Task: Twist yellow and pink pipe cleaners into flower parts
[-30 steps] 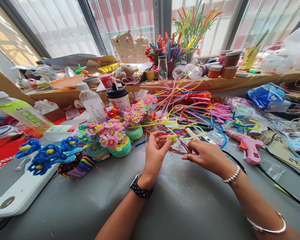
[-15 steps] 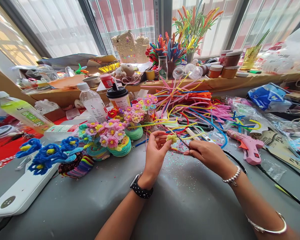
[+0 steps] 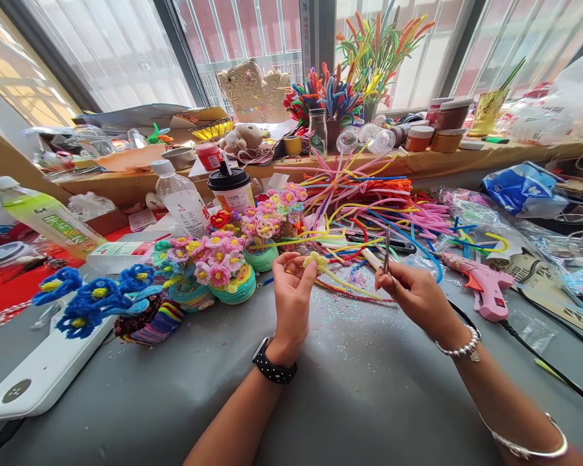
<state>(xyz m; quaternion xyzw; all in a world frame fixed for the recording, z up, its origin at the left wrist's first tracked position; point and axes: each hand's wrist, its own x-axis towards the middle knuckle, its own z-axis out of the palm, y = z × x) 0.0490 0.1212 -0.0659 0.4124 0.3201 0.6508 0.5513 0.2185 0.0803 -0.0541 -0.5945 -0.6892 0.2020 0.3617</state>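
Between thumb and fingers, my left hand pinches a small pale-yellow pipe-cleaner flower. A pale-yellow pipe cleaner extends from near the flower toward the right; whether it is joined to the flower I cannot tell. My right hand is closed around the handles of small scissors, their blades pointing up and apart from the flower. Below the hands, glitter bits are scattered over the grey table.
Flower pots with pink blooms and blue blooms stand left. A heap of pipe cleaners lies behind my hands. A pink glue gun with its cord is at right. Bottles and a lidded cup stand behind the pots.
My hands have moved apart. The scissors have left the flower, shifting right and turning upright; my left hand has moved slightly left with the flower.
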